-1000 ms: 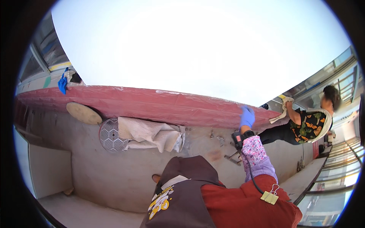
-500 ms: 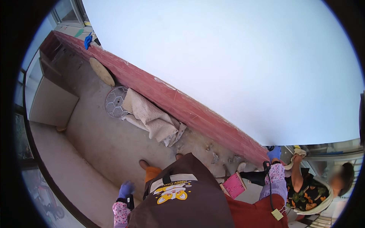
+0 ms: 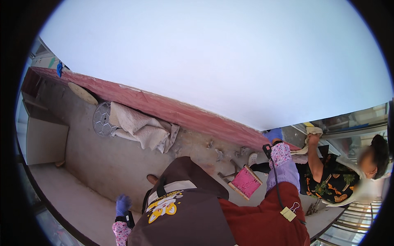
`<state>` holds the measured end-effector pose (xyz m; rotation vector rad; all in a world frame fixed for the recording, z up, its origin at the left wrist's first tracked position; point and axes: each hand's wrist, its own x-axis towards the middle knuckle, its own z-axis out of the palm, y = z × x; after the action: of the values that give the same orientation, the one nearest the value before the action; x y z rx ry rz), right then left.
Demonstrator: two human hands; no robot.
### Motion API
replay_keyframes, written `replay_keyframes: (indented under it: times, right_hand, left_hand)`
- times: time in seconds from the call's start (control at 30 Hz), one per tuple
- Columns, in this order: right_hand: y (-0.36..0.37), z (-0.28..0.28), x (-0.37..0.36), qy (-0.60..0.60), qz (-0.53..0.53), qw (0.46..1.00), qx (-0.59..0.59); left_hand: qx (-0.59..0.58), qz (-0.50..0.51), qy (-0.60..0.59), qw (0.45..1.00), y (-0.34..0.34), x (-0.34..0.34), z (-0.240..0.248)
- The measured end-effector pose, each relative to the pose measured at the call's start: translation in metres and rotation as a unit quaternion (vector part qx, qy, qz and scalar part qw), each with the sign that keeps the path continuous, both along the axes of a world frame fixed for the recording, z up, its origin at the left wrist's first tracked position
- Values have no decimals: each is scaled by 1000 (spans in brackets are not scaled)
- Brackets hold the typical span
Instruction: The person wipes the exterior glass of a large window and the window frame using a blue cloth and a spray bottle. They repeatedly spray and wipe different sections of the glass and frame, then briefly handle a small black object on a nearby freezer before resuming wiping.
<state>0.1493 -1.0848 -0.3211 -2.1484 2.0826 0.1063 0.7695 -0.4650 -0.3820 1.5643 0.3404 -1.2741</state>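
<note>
My right hand (image 3: 273, 134), in a blue-purple glove, is at the lower edge of the large white wall surface (image 3: 213, 57), by its right corner. Its fingers look curled in, and what they hold cannot be made out. Down at my left side hangs my left hand (image 3: 123, 205) in a matching glove. Its fingers are smeared by motion, and nothing shows clearly in it. Flowered cuffs cover both wrists, and a black cable runs along my right sleeve.
To my right a person (image 3: 328, 180) holds a pale cloth (image 3: 314, 130) by the window ledge. A pink-seated stool (image 3: 245, 182) stands near us. Along the red wall base (image 3: 164, 107) lie a crumpled beige mat (image 3: 141, 127), a round grate (image 3: 102, 119) and a round board (image 3: 83, 93).
My view has turned, so the room appears shifted. My right hand appears higher and further left, still by the wall's corner. My left hand still hangs at my side.
</note>
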Motion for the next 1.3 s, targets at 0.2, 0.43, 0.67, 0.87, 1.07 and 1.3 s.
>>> replay_keyframes:
  times: [0.2, 0.43, 0.67, 0.87, 1.07, 1.3]
  right_hand:
    - [7, 6, -3, -74, -91, 993, -13]
    - [88, 36, 34, -28, -15, 999, -15]
    - [139, 75, 203, -77, 237, 969, -4]
    - [180, 142, 441, -142, 500, 854, -14]
    - [280, 203, 671, -142, 715, 685, -24]
    - [373, 249, 831, -201, 750, 626, 71]
  left_hand:
    - [4, -22, 25, 999, -5, -28, 3]
    - [132, 73, -25, 988, -8, -30, -8]
    - [10, 21, -11, 1000, -15, -6, -2]
    - [-43, 1, -140, 989, -67, 54, 89]
    - [-345, 50, -66, 935, -89, 152, 194]
    - [-523, 59, 26, 850, -82, 261, 265]
